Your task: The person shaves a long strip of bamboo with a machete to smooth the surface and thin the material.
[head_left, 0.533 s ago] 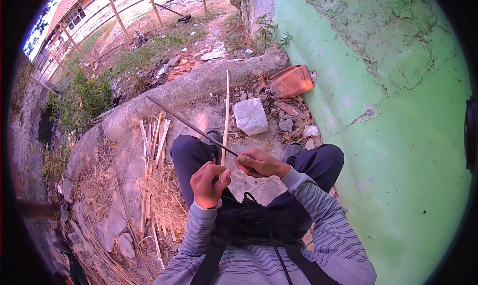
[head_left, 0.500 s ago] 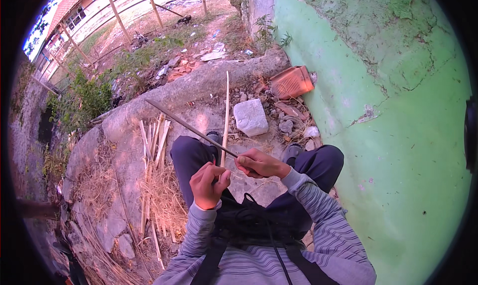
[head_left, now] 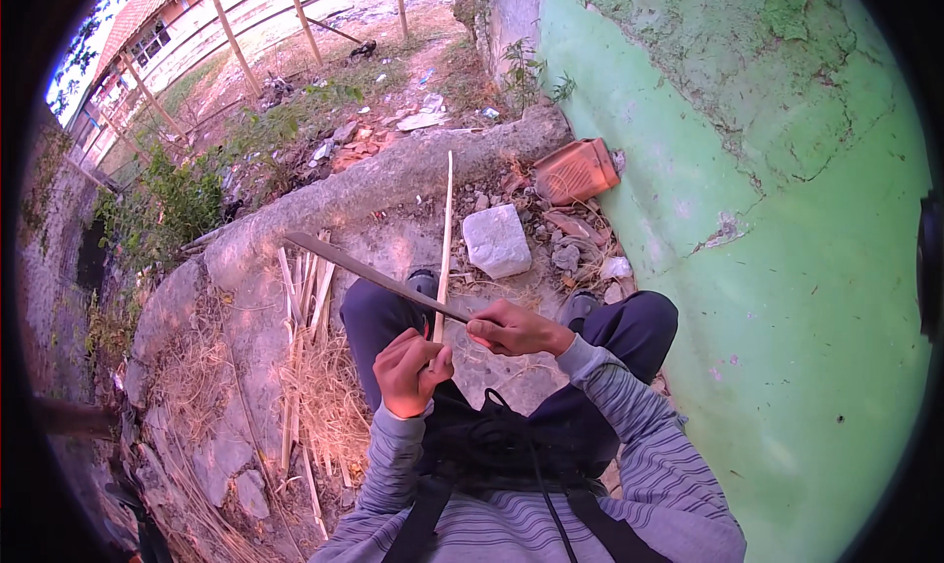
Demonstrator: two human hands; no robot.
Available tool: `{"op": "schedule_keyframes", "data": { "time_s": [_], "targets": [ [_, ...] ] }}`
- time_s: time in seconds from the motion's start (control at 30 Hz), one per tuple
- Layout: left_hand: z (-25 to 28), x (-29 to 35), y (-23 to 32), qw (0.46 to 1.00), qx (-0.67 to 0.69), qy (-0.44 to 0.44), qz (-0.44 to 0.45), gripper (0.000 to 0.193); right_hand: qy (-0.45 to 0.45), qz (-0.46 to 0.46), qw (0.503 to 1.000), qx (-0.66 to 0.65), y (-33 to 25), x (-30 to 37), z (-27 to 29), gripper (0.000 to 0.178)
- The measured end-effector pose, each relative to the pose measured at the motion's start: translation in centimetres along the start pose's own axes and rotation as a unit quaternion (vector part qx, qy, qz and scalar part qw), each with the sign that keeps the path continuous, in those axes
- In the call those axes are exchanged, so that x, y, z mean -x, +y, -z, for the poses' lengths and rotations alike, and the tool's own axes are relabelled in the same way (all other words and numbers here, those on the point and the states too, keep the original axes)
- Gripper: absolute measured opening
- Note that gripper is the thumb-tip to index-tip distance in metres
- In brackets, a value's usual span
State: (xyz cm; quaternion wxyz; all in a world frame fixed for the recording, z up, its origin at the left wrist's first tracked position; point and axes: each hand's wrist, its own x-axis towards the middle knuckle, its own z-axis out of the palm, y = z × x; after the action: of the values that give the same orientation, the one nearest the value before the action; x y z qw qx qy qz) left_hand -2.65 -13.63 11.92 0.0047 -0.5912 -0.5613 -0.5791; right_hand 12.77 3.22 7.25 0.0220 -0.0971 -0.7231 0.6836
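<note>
My right hand (head_left: 518, 329) is closed round the handle end of a long dark knife (head_left: 369, 274), whose blade points away to the far left. A long, thin, pale strip of what looks like bamboo (head_left: 447, 231) runs forward from my left hand (head_left: 411, 374). The left fingers are curled shut on the strip's near end, which they partly hide. Close to both hands, the blade lies across the strip; whether its edge bites into it cannot be made out.
A white stone block (head_left: 497, 240) stands ahead, with rubble and an orange roof tile (head_left: 577, 171) by the green wall (head_left: 787, 297). Split strips (head_left: 322, 293) and curly shavings (head_left: 334, 396) lie at left. A low concrete ledge (head_left: 374, 184) curves across the far side.
The knife's tip has dropped nearer, and more of the blade's flat side shows. The pale strip's far end has come slightly closer. Both hands keep their hold.
</note>
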Motion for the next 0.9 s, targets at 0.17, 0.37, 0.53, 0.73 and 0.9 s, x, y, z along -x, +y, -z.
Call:
{"op": "schedule_keyframes", "data": {
  "time_s": [0.17,0.37,0.53,0.73,0.9],
  "targets": [
    [-0.2,-0.4,-0.1,1.0,0.012,-0.009,-0.02,0.022,-0.021,-0.026,0.998,-0.047,0.4,0.0,0.8,0.058],
    [0.0,-0.7,-0.4,1.0,0.003,-0.005,-0.015,0.023,0.008,-0.002,1.0,-0.014,0.4,-0.5,0.4,0.059],
    [-0.1,-0.1,-1.0,1.0,0.009,0.006,-0.016,0.021,0.0,0.023,1.0,-0.006,1.1,-0.9,0.5,0.061],
    [0.4,-0.2,-1.4,1.0,-0.004,0.023,-0.021,0.026,0.028,0.017,0.999,0.023,0.9,-1.7,0.0,0.065],
    [0.4,0.0,-1.3,1.0,-0.002,0.027,-0.012,0.027,0.022,0.032,0.998,0.049,0.2,-1.7,0.0,0.066]
  ]
}}
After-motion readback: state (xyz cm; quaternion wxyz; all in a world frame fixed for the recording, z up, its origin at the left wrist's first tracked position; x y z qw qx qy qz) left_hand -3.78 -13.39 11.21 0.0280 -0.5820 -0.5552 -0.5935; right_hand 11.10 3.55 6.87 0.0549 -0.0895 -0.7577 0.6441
